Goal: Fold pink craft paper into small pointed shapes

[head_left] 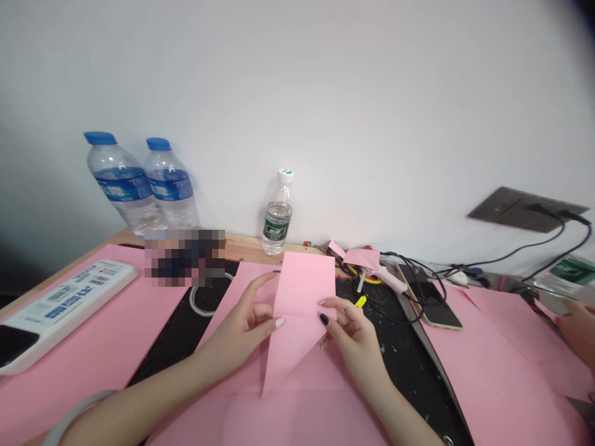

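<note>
Both hands are gripping a folded pink paper [302, 310] above the middle of the surface [246, 244]. The left hand [244, 328] is pinching its left edge between thumb and fingers, and the right hand [351, 328] is pinching the right edge at the crease — the lower part is tapering to a point. More pink sheets [502, 365] are lying flat around it. Three water bottles [277, 214] are standing by the wall, a phone [430, 297] is lying among cables to the right, and another person's hand [579, 325] is showing at the far right edge.
</note>
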Tool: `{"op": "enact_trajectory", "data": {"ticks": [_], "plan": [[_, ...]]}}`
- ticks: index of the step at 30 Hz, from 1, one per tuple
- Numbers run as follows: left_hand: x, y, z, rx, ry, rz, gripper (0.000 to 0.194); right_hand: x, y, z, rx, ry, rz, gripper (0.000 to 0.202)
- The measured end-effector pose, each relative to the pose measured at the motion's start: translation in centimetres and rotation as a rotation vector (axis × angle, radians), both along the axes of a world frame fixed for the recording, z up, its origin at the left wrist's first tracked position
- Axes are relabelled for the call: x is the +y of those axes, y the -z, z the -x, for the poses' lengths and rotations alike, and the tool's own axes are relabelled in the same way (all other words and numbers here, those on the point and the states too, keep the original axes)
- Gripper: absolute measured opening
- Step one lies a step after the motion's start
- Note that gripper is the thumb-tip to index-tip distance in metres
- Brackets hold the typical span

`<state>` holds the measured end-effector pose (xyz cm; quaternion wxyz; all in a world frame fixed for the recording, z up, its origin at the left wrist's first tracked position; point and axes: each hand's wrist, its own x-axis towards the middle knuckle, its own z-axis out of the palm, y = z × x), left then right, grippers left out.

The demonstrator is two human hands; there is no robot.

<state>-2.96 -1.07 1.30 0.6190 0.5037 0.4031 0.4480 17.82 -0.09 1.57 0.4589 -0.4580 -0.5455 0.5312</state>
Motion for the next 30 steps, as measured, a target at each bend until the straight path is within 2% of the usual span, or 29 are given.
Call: {"op": "enact_trajectory", "data": {"ticks": [3,6,10,13,17,21,25,30], "plan": [[-0.4,0.0,-0.1,0.034,-0.071,-0.073,0.054,0.1,0.0,0.0,0.021,0.004,0.004,0.025],[-0.5,0.2,0.0,0.072,-0.086,-0.131,0.046,0.2,0.1,-0.2,0.033,0.003,0.004,0.027],[-0.4,0.3,0.3,0.280,-0.059,-0.178,0.029,0.1,0.2,-0.3,0.037,-0.001,0.013,0.028],[-0.3,0.2,0.4,0.335,-0.045,-0.171,0.029,0.1,0.2,-0.3,0.008,-0.018,0.006,0.032],[-0.4,-0.1,0.3,0.366,-0.086,-0.175,0.033,0.0,0.0,-0.2,-0.139,-0.027,-0.051,0.040],[-0.6,-0.3,0.4,0.431,-0.157,-0.246,0.029,-0.5,-0.7,-0.2,-0.273,-0.005,-0.088,0.035],[-0.9,-0.5,0.5,0.458,-0.203,-0.308,0.025,-0.9,-1.3,-0.2,-0.376,-0.016,-0.199,0.032],[-0.9,-0.4,0.4,0.426,-0.217,-0.357,0.016,-0.7,-1.5,-0.3,-0.500,0.003,-0.430,0.024]]}}
